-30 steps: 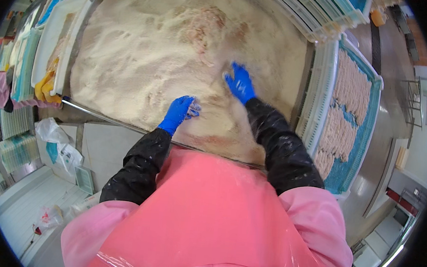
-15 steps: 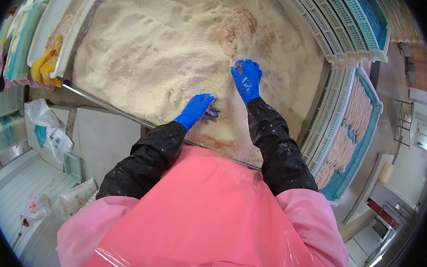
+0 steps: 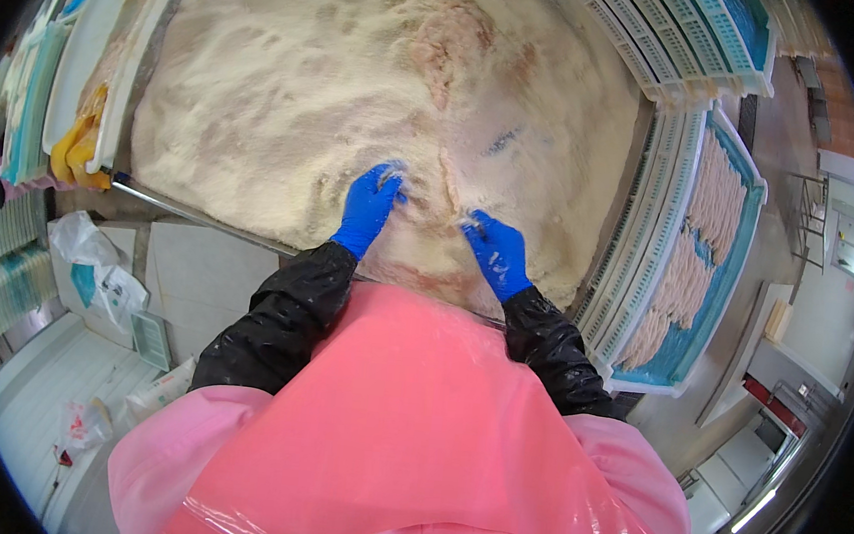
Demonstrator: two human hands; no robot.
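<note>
A wide metal-edged tray [image 3: 201, 208] of pale, crumb-like coating lies before me. In it, a thin, coated strip of pale meat [image 3: 447, 178] runs towards me between my gloved hands. My left hand [image 3: 367, 207], in a blue glove, is left of the strip, fingers bent into the coating and thumb apart, with no piece visible in it. My right hand [image 3: 498, 255], also blue-gloved, has its fingers drawn together near the strip's close end; whether they grip it is hidden. Beyond lies a heap of pinkish raw meat [image 3: 446, 48].
Stacked pale crates [image 3: 641, 219] stand against the tray's right side; the top blue one holds rows of coated strips [image 3: 685, 282]. More crates [image 3: 681, 36] rise at the far right. A white tub [image 3: 75, 89] with a yellow glove [image 3: 81, 144] stands at the left.
My right hand has come towards me from beside the meat heap. My left hand has shifted slightly up and left. The strip now shows between them.
</note>
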